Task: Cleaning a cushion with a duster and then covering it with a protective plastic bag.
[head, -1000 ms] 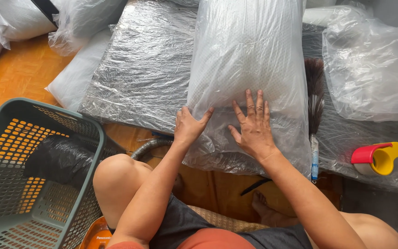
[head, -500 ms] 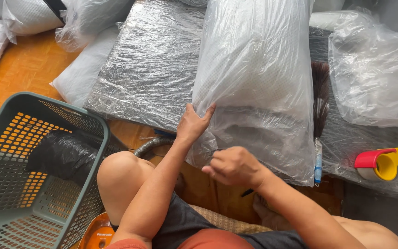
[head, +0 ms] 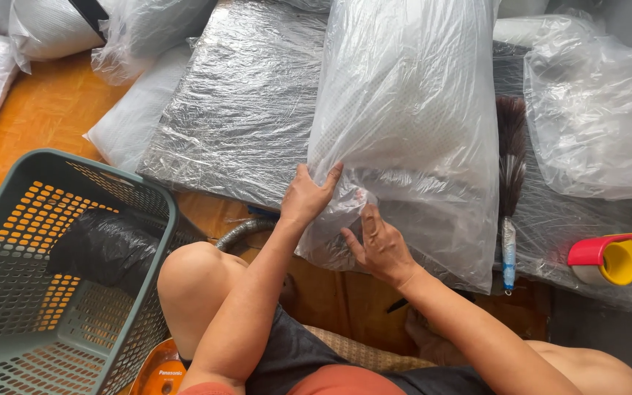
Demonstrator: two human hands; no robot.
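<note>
Pillow in clear plastic bag [head: 411, 124] lies lengthwise on a dark plastic-wrapped pad [head: 243, 110] on the wooden floor [head: 45, 110], open end of the bag toward the person. Left hand [head: 309, 196] grips the near left corner of the bag, fingers closed on the plastic. Right hand [head: 378, 245] sits at the loose bag mouth, fingers partly curled, pinching or tucking the film; can't tell exactly which.

Progress, judged: pillow looks fully inside the bag; the mouth is loose and crumpled, not sealed. Tape dispenser [head: 608, 260], red and yellow, lies untouched at right on the pad, well apart from both hands. Feather duster [head: 508, 183] lies just beside the bag's right edge.

Around: green plastic basket [head: 9, 292] at left with a black bag [head: 104, 249] in it, more bagged pillows [head: 594, 124] at right and top left.
</note>
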